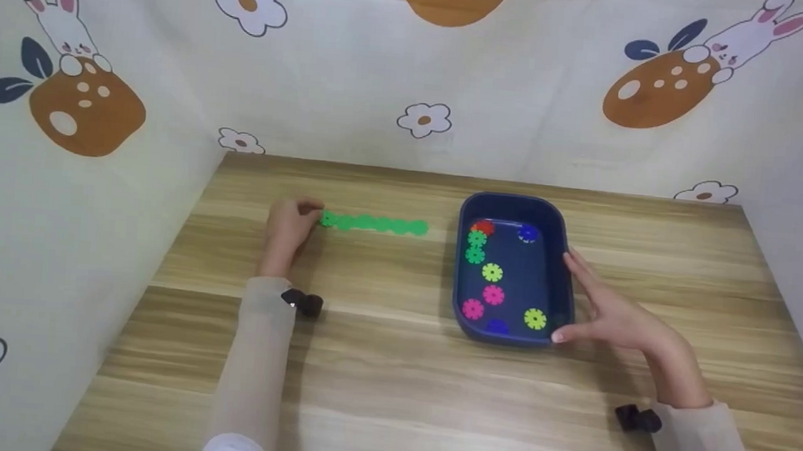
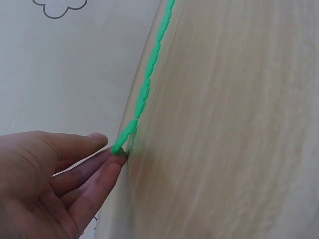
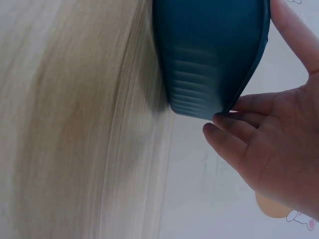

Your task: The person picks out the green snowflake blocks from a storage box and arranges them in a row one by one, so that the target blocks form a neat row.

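Observation:
Several bright green notched discs form a chain [image 1: 380,224] lying left to right on the table. My left hand [image 1: 290,231] is at its left end. In the left wrist view the end disc [image 2: 124,137] tilts up against the fingertips, and the thumb appears slightly apart from it. My right hand [image 1: 616,315] is spread along the right side of a dark blue plastic bin [image 1: 464,280]. Its straight fingers and thumb touch the bin's rim, as the right wrist view also shows. Inside lie loose notched discs, among them a yellow-green disc [image 1: 535,319] and a pink disc [image 1: 493,294].
The wood-grain table [image 1: 374,395] ends at a back wall of printed cloth [image 1: 340,99], with more cloth on both sides. A small dark device [image 1: 302,302] sits at the left wrist, and another device [image 1: 638,418] at the right.

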Demonstrator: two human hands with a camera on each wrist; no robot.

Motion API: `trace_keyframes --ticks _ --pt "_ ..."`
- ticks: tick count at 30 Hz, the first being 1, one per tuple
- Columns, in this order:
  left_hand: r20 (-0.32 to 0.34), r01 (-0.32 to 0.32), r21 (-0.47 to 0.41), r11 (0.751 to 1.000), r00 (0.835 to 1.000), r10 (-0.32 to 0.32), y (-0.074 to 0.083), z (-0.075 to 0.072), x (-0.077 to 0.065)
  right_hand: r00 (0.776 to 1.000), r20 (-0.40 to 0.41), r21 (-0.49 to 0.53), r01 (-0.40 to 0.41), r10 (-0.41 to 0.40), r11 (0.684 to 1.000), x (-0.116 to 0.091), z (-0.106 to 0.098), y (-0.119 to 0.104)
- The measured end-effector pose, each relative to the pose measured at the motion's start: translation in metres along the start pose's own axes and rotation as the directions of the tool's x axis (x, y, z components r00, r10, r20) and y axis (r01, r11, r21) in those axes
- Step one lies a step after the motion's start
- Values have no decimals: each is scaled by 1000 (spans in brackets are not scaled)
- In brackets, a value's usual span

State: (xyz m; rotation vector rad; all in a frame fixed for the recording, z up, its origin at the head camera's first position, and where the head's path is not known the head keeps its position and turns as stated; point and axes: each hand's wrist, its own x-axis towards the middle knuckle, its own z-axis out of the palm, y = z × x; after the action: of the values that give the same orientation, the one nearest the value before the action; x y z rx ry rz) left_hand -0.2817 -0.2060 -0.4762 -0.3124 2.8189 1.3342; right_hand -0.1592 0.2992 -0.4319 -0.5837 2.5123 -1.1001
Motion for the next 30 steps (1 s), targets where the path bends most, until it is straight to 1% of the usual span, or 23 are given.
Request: trace_keyframes --ticks 5,11,15,19,21,26,30 --pt "-2 20 -19 1000 1000 -20 0 -1 -1 1000 4 6 1 -1 1000 0 -1 -1" --pt "-19 6 -30 1000 1000 -7 2 -3 -2 1000 2 14 4 -4 1000 0 -1 0" --pt "-18 -2 -55 998 1000 1 11 -4 -4 1000 -1 2 -11 11 1000 1 -1 1" --pt "-7 -34 -105 994 999 34 22 -4 -5 1000 -3 -17 -21 21 1000 1 -1 1" --pt "-2 -60 -132 989 998 60 28 -3 -6 1000 -4 -22 -20 19 1000 1 0 1" --pt "1 -119 -239 964 992 122 41 1 -11 1000 -4 -29 -3 3 1000 1 0 0" --pt "6 -151 -347 926 987 163 53 8 -18 1000 -1 -23 4 -4 1000 1 -1 -1"
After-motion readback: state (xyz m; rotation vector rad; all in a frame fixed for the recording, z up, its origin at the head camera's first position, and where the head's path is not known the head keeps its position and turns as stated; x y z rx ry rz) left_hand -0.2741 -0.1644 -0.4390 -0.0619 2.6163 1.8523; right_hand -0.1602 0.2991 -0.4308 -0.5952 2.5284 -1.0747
